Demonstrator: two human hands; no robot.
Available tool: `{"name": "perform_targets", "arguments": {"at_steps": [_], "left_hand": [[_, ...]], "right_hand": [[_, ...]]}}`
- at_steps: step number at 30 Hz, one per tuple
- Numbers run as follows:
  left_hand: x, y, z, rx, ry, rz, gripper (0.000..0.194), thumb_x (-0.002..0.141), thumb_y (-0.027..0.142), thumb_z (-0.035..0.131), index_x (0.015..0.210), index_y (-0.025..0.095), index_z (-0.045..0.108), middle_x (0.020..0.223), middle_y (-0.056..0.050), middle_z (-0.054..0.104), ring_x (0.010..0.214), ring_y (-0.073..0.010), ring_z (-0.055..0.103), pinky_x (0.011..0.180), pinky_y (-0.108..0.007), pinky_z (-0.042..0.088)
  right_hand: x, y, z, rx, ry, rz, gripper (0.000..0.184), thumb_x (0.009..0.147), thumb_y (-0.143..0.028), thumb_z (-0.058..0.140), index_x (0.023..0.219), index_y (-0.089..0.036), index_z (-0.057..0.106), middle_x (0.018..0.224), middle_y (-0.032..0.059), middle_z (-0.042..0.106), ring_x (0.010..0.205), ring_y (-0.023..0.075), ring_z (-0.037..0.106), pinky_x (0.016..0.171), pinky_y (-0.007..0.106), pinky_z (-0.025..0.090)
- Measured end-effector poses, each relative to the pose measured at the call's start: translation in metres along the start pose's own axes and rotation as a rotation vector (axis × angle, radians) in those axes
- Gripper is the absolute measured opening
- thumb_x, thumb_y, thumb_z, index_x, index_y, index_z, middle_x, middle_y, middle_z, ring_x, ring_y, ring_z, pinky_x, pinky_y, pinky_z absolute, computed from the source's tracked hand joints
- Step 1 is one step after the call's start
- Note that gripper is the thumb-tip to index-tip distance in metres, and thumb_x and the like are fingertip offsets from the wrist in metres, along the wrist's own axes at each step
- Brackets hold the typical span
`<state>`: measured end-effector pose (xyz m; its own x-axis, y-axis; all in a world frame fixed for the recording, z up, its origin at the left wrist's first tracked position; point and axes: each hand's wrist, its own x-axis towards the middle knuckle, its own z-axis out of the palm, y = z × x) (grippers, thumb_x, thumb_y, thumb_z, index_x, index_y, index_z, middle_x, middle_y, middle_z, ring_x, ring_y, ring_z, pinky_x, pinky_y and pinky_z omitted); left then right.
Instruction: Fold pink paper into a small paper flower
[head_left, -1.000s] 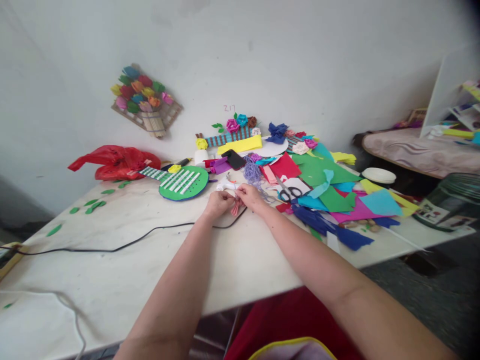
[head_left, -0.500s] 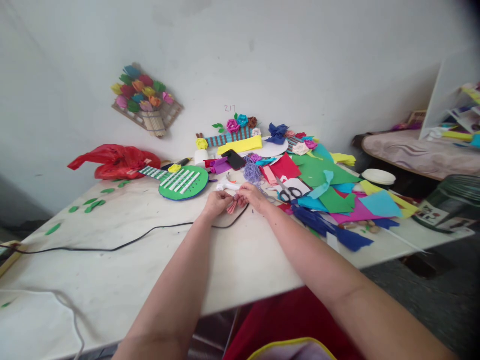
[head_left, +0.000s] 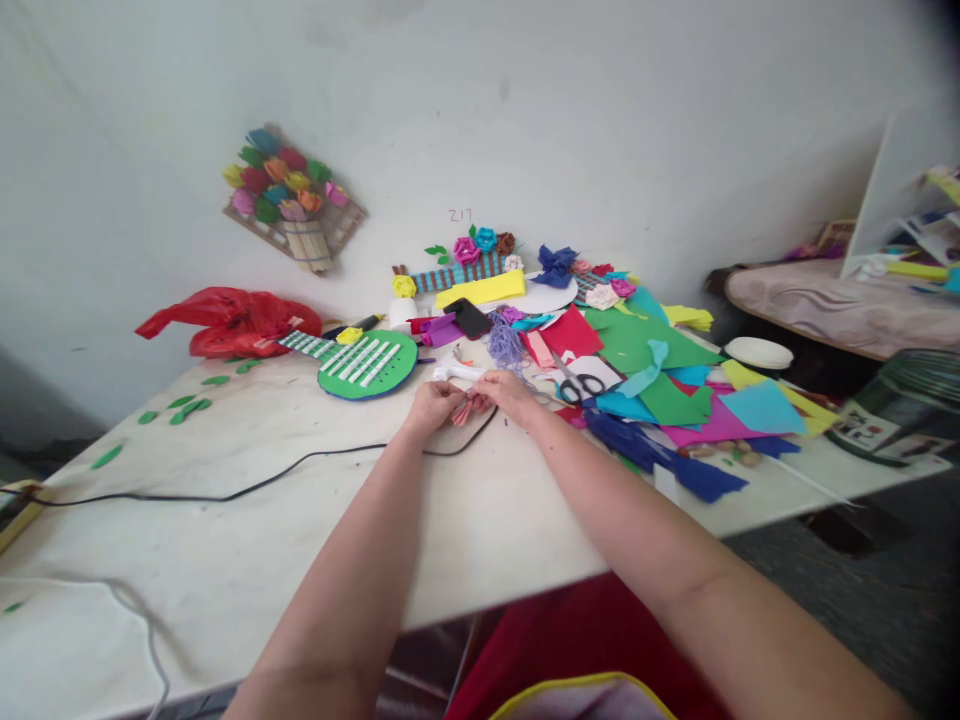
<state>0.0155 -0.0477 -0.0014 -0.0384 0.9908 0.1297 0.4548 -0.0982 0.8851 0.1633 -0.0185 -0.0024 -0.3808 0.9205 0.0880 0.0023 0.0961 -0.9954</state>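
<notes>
Both hands meet over the middle of the table. My left hand is closed, its fingertips pinching a small piece of pink paper. From the other side my right hand also has its fingers closed on this pink paper, whose lower end hangs below the fingertips. Just beyond the fingers lies a white glue gun, partly hidden by the right hand. A black cord runs from near the right hand to the left table edge. Scissors with dark handles lie right of the hands.
A green paper guitar lies left of the hands, near a red plastic bag. Coloured paper sheets cover the right side, before a glass jar. Purple yarn and a black phone lie behind the hands.
The right hand's fingers have shifted slightly to the left, closer to the left fingertips. The pink paper stays between both hands; everything else looks the same.
</notes>
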Motion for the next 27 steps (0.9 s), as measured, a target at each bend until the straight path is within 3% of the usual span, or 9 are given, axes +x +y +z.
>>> {"name": "perform_targets", "arguments": {"at_steps": [6,11,16,19,27], "left_hand": [[0.001,0.001,0.000,0.057,0.035,0.023,0.014,0.065,0.023,0.056,0.063,0.010,0.062,0.044,0.002,0.052,0.041,-0.0078,0.042,0.043,-0.020,0.033],[0.003,-0.001,0.002,0.117,0.052,0.086,0.018,0.065,0.025,0.054,0.064,0.010,0.064,0.048,0.000,0.055,0.046,-0.0100,0.046,0.046,-0.021,0.035],[0.003,-0.001,0.002,0.167,0.058,0.116,0.019,0.064,0.026,0.053,0.064,0.010,0.064,0.049,-0.001,0.057,0.047,-0.0108,0.048,0.046,-0.021,0.035],[0.003,0.000,0.002,0.195,0.068,0.133,0.018,0.063,0.025,0.052,0.061,0.010,0.064,0.050,-0.002,0.058,0.048,-0.0111,0.048,0.047,-0.021,0.035],[0.003,-0.002,0.003,0.245,0.066,0.175,0.019,0.062,0.024,0.050,0.063,0.011,0.064,0.052,-0.001,0.058,0.050,-0.0105,0.047,0.049,-0.021,0.034]], "right_hand": [[0.003,0.005,0.006,-0.244,0.079,-0.023,0.009,0.068,-0.006,0.058,0.071,-0.014,0.058,0.051,-0.0035,0.058,0.047,0.0103,0.058,0.052,0.021,0.049],[0.009,0.012,0.008,-0.421,0.155,-0.073,0.014,0.071,-0.010,0.056,0.082,-0.013,0.064,0.064,0.0009,0.064,0.050,0.0118,0.060,0.052,0.021,0.048],[0.008,0.008,0.008,-0.693,0.228,-0.175,0.016,0.069,-0.012,0.059,0.083,-0.014,0.068,0.075,0.0048,0.069,0.068,0.0156,0.064,0.069,0.025,0.049],[0.008,0.007,0.008,-0.808,0.231,-0.242,0.020,0.069,-0.010,0.057,0.084,-0.014,0.070,0.085,0.0067,0.070,0.080,0.0167,0.064,0.077,0.025,0.047],[0.010,0.012,0.010,-0.950,0.219,-0.323,0.027,0.072,-0.009,0.051,0.087,-0.015,0.071,0.091,0.0082,0.069,0.087,0.0171,0.062,0.080,0.025,0.044]]}}
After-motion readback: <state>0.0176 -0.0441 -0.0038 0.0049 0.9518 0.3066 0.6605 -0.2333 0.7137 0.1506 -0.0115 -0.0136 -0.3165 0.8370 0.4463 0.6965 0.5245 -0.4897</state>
